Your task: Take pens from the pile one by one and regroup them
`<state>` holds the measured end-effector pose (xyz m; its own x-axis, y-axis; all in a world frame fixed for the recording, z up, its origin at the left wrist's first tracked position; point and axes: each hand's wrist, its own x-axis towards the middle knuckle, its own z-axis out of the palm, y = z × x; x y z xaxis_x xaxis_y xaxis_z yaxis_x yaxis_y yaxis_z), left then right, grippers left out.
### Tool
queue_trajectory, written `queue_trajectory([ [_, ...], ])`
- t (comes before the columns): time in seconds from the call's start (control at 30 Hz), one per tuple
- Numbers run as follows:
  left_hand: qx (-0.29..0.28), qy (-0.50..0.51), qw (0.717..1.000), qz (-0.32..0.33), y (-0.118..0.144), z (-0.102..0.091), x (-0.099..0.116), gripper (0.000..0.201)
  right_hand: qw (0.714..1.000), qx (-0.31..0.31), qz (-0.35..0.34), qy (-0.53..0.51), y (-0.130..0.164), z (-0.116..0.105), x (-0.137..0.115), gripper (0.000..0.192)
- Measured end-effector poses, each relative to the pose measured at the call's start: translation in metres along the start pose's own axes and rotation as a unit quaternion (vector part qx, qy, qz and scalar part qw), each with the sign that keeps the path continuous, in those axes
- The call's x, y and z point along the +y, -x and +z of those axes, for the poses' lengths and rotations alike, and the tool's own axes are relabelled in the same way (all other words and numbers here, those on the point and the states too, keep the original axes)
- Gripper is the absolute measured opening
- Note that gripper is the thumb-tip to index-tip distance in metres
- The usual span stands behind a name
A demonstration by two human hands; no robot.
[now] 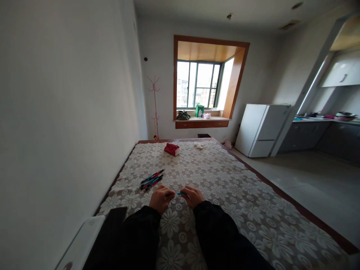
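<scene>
Both hands are gripping a blue pen [180, 194] over the flowered tablecloth [242, 195], left hand [161, 198] and right hand [194, 196] apparently pinching opposite ends, its long axis running crosswise between them. More pens [152, 180] are lying just beyond the left hand.

My left hand [161, 198] and right hand [193, 196] cover most of the blue pen [180, 194]; the pens [152, 179] beyond are too small to count; my sleeves [180, 240] run off the bottom edge.
</scene>
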<state>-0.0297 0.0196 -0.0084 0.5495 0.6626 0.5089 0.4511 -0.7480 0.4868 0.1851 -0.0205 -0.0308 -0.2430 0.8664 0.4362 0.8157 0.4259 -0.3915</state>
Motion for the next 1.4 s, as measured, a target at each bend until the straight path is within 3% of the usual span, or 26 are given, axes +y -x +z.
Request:
queue_trajectory([
  [0.3, 0.016, -0.042, 0.999, 0.014, 0.000, -0.003, 0.005, 0.015, 0.998, 0.026, -0.061, 0.009, 0.001, -0.001, -0.004, 0.019],
  [0.9, 0.091, -0.033, 0.994, -0.046, 0.001, 0.000, 0.009, 0.020, 0.999, 0.031, -0.025, 0.012, 0.001, 0.000, -0.004, 0.018],
  [1.23, 0.020, 0.004, 1.000, 0.006, 0.001, 0.000, 0.009, 0.014, 0.998, 0.025, -0.055, 0.024, 0.000, -0.001, -0.008, 0.021],
  [1.4, 0.023, -0.002, 1.000, -0.003, 0.001, 0.002, 0.007, 0.010, 0.998, 0.015, -0.055, 0.012, 0.001, -0.003, -0.010, 0.019],
])
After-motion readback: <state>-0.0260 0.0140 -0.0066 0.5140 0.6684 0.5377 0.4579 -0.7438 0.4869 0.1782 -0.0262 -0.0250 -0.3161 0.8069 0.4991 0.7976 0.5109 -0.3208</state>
